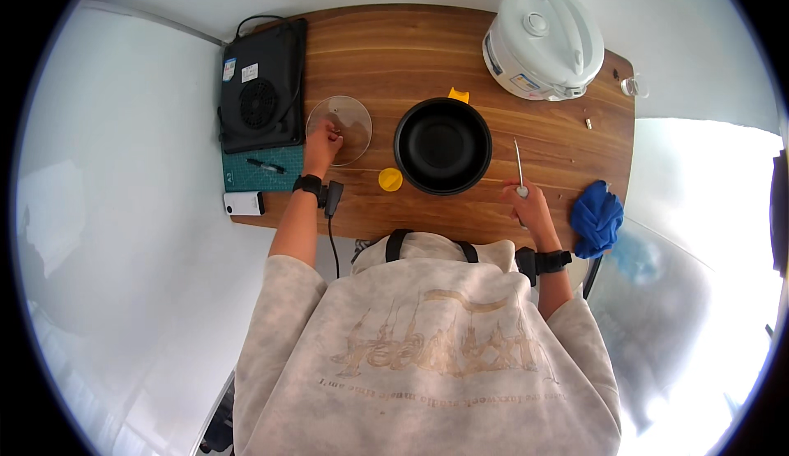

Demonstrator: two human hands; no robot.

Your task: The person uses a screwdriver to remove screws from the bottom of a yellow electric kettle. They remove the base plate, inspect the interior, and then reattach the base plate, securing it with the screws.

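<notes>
My left hand [324, 144] is over a round clear glass lid [355, 137] lying on the table, its fingers pinched together near the lid's middle. Whatever is between those fingertips is too small to make out. In my right hand [532, 208] is a screwdriver [519, 162], its thin metal shaft pointing away from me. A black pan [442, 148] with a yellow side handle [459, 95] sits between both hands. Just left of the pan lies a round yellow knob [390, 180], apart from the lid.
On the far left, a black cooktop [261, 86] with a cable lies partly over a green cutting mat [246, 175] holding a pen [266, 166]. A white power bank [244, 203] is nearby. At right are a white rice cooker [542, 41], a small glass [634, 87] and a blue cloth [597, 219].
</notes>
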